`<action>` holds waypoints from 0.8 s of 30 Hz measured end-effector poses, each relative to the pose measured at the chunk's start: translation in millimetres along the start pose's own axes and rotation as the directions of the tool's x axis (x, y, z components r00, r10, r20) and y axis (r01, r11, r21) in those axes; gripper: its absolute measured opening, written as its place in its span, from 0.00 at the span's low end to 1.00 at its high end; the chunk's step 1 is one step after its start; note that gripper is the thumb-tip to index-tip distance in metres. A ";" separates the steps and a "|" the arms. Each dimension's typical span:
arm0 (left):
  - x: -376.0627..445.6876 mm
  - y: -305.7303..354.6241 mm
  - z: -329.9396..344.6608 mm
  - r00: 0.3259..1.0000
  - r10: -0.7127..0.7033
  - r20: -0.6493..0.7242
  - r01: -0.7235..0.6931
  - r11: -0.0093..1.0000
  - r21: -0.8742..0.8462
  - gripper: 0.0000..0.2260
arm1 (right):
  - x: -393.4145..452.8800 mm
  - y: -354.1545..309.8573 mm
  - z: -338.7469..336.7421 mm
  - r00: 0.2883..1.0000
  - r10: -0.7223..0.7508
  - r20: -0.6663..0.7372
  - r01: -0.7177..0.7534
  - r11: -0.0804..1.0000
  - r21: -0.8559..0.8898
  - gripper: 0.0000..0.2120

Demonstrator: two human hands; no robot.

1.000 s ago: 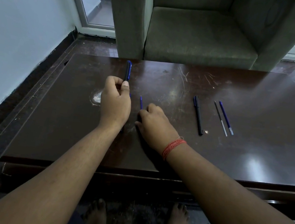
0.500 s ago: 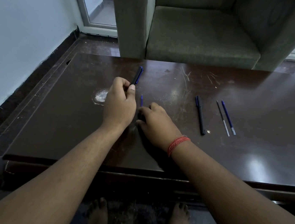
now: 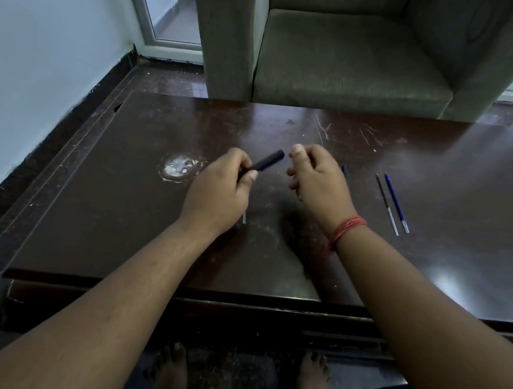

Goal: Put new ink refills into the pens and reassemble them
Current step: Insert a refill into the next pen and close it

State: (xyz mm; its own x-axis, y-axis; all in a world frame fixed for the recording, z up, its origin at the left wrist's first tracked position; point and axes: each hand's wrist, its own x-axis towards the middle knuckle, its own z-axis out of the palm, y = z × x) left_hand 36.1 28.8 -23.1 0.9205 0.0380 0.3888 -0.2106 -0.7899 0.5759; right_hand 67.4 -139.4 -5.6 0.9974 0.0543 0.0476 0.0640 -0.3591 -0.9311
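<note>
Now, head view. Left hand (image 3: 217, 186) is raised over the table (image 3: 117, 209), fingers curled and pinching the near end of a dark pen barrel (image 3: 265, 160); barrel tilts toward 2 o'clock, its free end just short of the right thumb tip. Right hand (image 3: 318, 177) is lifted at 3 o'clock of the barrel, fingers loosely curled, thumb up; cannot tell whether it holds anything. Red thread band (image 3: 346, 229) on the right wrist.

A refill (image 3: 244, 218) lies on the table under the left hand; only its pale tip shows at the wrist's right edge, the rest is hidden by the hand. Second pen (image 3: 344, 170) lies behind the right hand; only its far end shows. Two refills well apart at 3 o'clock of the right hand, side by side, nearly parallel: grey refill (image 3: 386, 204) and blue refill (image 3: 397, 203).

Pale worn patch (image 3: 178, 166) on the tabletop at 9 o'clock of the left hand. Green armchair (image 3: 346, 60) beyond the far edge at 12 o'clock. White wall (image 3: 33, 53) at 10 o'clock. Bare feet (image 3: 171, 374) below the near edge
</note>
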 end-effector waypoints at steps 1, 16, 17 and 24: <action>-1.3 1.5 1.3 0.998 0.041 0.040 -0.042 0.999 0.026 0.03 | 1.1 -0.1 -4.3 0.999 0.030 0.014 -0.031 0.995 0.091 0.18; -8.0 20.6 4.0 0.978 0.106 0.177 -0.132 0.981 0.141 0.07 | -1.2 4.6 -21.4 0.922 -0.059 0.382 0.118 0.984 -0.132 0.15; -7.4 21.2 4.0 0.978 0.094 0.187 -0.121 0.983 0.136 0.08 | -1.0 5.1 -22.0 0.921 -0.065 0.383 0.121 0.985 -0.122 0.15; -2.6 19.9 2.8 0.969 0.021 0.248 -0.039 0.997 0.068 0.18 | -0.3 1.0 -31.4 0.919 -0.139 0.368 0.217 0.960 -0.179 0.12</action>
State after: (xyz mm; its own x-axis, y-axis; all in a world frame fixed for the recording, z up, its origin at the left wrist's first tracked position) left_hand 30.4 11.3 -14.7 0.9688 -0.1315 0.2102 -0.2234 -0.8306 0.5101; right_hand 68.3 -169.0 4.8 0.8957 0.4428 0.0399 0.2834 -0.4994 -0.8187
